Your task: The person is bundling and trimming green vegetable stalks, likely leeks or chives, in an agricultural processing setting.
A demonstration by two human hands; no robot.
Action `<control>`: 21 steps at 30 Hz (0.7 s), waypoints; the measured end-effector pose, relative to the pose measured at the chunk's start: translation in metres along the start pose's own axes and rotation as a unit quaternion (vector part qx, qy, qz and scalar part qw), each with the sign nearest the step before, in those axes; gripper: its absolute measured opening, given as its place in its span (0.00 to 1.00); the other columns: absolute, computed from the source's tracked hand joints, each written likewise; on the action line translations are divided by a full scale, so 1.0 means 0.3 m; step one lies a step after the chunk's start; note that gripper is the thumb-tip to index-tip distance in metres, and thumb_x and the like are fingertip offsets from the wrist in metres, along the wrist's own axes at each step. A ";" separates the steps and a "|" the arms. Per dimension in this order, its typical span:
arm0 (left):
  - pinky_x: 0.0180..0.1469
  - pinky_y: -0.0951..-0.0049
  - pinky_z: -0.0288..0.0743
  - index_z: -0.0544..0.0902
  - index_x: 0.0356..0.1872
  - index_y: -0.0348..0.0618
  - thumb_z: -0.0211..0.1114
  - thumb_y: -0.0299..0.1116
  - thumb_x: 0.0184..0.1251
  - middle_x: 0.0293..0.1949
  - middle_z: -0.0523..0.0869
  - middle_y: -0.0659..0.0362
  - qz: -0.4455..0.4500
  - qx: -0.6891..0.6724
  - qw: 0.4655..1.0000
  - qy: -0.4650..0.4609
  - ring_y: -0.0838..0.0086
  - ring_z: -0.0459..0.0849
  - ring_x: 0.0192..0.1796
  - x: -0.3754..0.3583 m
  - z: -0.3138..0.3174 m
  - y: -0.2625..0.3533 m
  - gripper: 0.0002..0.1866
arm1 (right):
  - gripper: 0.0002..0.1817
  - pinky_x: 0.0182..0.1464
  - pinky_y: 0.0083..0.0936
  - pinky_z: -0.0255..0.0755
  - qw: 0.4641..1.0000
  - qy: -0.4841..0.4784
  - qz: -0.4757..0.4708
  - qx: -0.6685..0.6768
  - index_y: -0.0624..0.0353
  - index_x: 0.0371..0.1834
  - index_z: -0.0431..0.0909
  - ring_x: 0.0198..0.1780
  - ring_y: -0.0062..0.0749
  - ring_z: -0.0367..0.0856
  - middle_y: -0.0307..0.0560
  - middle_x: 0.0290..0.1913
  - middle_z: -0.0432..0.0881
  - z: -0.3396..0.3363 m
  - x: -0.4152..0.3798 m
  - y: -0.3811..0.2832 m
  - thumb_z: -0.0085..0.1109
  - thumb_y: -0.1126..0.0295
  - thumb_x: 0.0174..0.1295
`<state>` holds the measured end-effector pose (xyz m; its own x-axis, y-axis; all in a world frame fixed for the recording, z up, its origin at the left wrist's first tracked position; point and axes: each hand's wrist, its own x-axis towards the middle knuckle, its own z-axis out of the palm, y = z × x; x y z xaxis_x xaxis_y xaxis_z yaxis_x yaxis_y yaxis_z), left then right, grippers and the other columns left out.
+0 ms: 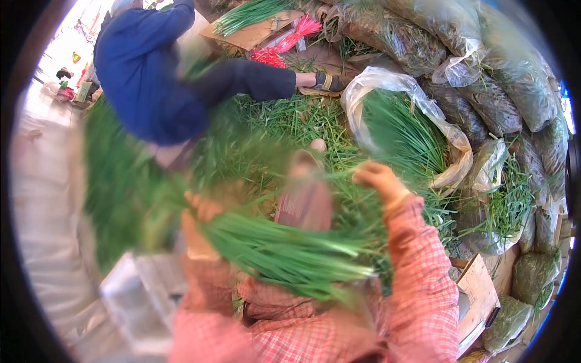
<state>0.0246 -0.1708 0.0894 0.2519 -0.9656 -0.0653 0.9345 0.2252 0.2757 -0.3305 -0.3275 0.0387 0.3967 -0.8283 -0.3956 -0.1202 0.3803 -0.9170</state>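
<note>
A bunch of long garlic chives (290,251) lies across my lap, pale cut ends toward the right. My right hand (381,180) is raised above and to the right of it. Its fingers are pinched on a thin chive stalk (339,175) that stretches left. My left hand (206,209) is at the leafy end of the bunch, smeared by motion, so its grip does not show clearly. Below the bunch is my checked red sleeve and clothing (284,330).
A person in a blue jacket (145,72) bends at upper left, leg stretched across the greens. Loose chives (302,121) cover the floor. An open plastic bag (451,133) holds more chives. Stuffed bags (508,78) are stacked at right. A cardboard box (478,293) stands lower right.
</note>
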 end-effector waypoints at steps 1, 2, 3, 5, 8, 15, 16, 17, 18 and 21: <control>0.33 0.80 0.59 0.66 0.28 0.51 0.56 0.33 0.64 0.22 0.60 0.71 0.003 0.018 0.999 -0.037 0.83 0.59 0.25 -0.005 0.107 -0.043 0.07 | 0.11 0.37 0.17 0.66 0.997 -0.015 -0.020 -0.071 0.59 0.34 0.81 0.32 0.20 0.73 0.38 0.30 0.80 -0.041 -0.044 0.013 0.61 0.63 0.55; 0.32 0.80 0.59 0.66 0.28 0.51 0.56 0.33 0.64 0.21 0.59 0.71 0.006 0.038 0.997 -0.073 0.83 0.59 0.25 -0.007 0.193 -0.076 0.08 | 0.12 0.39 0.18 0.67 0.989 -0.030 -0.038 -0.141 0.60 0.34 0.81 0.33 0.21 0.74 0.39 0.30 0.81 -0.085 -0.096 0.025 0.61 0.63 0.54; 0.32 0.80 0.58 0.66 0.28 0.51 0.55 0.33 0.65 0.21 0.59 0.70 0.016 0.058 0.994 -0.089 0.83 0.59 0.24 -0.004 0.244 -0.090 0.08 | 0.12 0.40 0.20 0.68 0.979 0.006 -0.020 -0.201 0.60 0.33 0.81 0.34 0.22 0.75 0.40 0.30 0.81 -0.126 -0.156 0.026 0.61 0.62 0.54; 0.31 0.79 0.58 0.66 0.26 0.51 0.52 0.34 0.67 0.20 0.59 0.70 0.037 0.100 0.986 -0.125 0.83 0.59 0.23 0.011 0.334 -0.106 0.09 | 0.12 0.42 0.22 0.69 0.976 0.068 -0.009 -0.206 0.58 0.34 0.81 0.35 0.25 0.76 0.42 0.30 0.81 -0.248 -0.270 0.087 0.61 0.61 0.53; 0.30 0.78 0.57 0.65 0.22 0.51 0.48 0.40 0.70 0.17 0.58 0.70 -0.033 0.132 0.970 -0.200 0.81 0.59 0.21 0.050 0.482 -0.124 0.14 | 0.16 0.44 0.28 0.70 0.926 0.215 0.073 -0.302 0.58 0.40 0.80 0.38 0.31 0.77 0.46 0.34 0.81 -0.467 -0.457 0.193 0.63 0.61 0.50; 0.19 0.74 0.57 0.67 0.20 0.45 0.52 0.41 0.69 0.13 0.66 0.63 0.009 0.228 0.920 -0.319 0.76 0.64 0.16 0.017 0.848 -0.387 0.18 | 0.36 0.49 0.30 0.70 0.990 -0.033 -0.098 0.099 0.68 0.57 0.66 0.48 0.35 0.75 0.53 0.48 0.77 -0.058 -0.864 -0.036 0.57 0.48 0.56; 0.19 0.75 0.58 0.69 0.21 0.44 0.53 0.41 0.68 0.15 0.68 0.62 0.065 0.279 0.899 -0.331 0.76 0.66 0.17 0.007 0.870 -0.432 0.17 | 0.42 0.54 0.35 0.68 0.962 -0.176 -0.101 0.184 0.70 0.59 0.64 0.52 0.41 0.74 0.58 0.52 0.74 0.026 -0.866 -0.060 0.52 0.40 0.56; 0.19 0.76 0.59 0.70 0.22 0.42 0.55 0.40 0.67 0.17 0.71 0.61 0.120 0.324 0.874 -0.343 0.76 0.68 0.17 -0.001 0.882 -0.478 0.16 | 0.44 0.56 0.40 0.65 0.937 -0.205 -0.094 0.267 0.68 0.61 0.61 0.54 0.43 0.72 0.59 0.55 0.72 0.098 -0.852 -0.087 0.51 0.38 0.54; 0.19 0.76 0.60 0.72 0.23 0.41 0.57 0.40 0.66 0.18 0.73 0.60 0.176 0.364 0.844 -0.352 0.76 0.70 0.17 -0.019 0.895 -0.528 0.15 | 0.47 0.58 0.44 0.63 0.904 -0.233 -0.082 0.349 0.66 0.64 0.58 0.56 0.46 0.70 0.60 0.58 0.69 0.171 -0.838 -0.115 0.50 0.35 0.53; 0.28 0.66 0.67 0.74 0.28 0.44 0.54 0.40 0.64 0.17 0.70 0.64 0.172 0.378 0.795 -0.443 0.72 0.71 0.23 -0.120 0.870 -0.662 0.11 | 0.45 0.66 0.44 0.54 0.715 -0.363 -0.161 0.576 0.66 0.66 0.52 0.65 0.46 0.58 0.59 0.65 0.59 0.267 -0.683 -0.120 0.40 0.35 0.58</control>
<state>-0.2356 -0.2148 0.2873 -0.1289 -0.6519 0.7473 0.3467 0.6764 0.6499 -0.3347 -0.1385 0.1569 0.6527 -0.6769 0.3402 0.7468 0.6504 -0.1387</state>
